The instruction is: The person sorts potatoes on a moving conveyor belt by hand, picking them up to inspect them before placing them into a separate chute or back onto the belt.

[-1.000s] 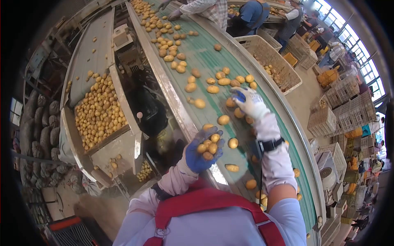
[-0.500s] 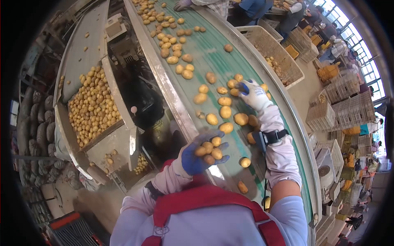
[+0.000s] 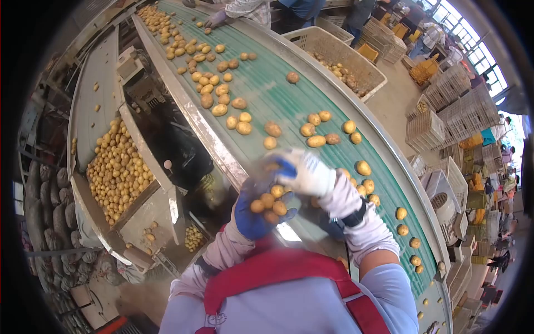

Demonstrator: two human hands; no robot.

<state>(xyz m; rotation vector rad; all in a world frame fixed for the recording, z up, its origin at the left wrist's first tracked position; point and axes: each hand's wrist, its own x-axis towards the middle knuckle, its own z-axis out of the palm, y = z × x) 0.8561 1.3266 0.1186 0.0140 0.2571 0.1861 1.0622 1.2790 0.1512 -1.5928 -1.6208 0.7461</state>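
My left hand (image 3: 251,214), in a blue glove, is cupped palm up over the near edge of the green conveyor belt (image 3: 278,89). Several small potatoes (image 3: 268,205) lie in its palm, held by the curled fingers. Just above it, my right hand (image 3: 306,171) wears a white glove with blue fingertips and is blurred by motion. Its fingers are bent around what looks like one potato (image 3: 271,166). Loose potatoes (image 3: 316,141) are scattered on the belt beyond both hands, and more (image 3: 401,213) lie along the right side.
A metal rail (image 3: 183,106) edges the belt. At left, a chute (image 3: 123,172) holds a heap of potatoes. Beyond the belt stands a large plastic crate (image 3: 372,83) with potatoes inside. A co-worker's gloved hand (image 3: 216,19) reaches over the belt's far end. Stacked crates (image 3: 450,89) stand at right.
My right hand has come from the belt's far side back to my left hand, apparently with a potato. My left hand keeps its potatoes. The view has shifted, and belt potatoes have changed position.
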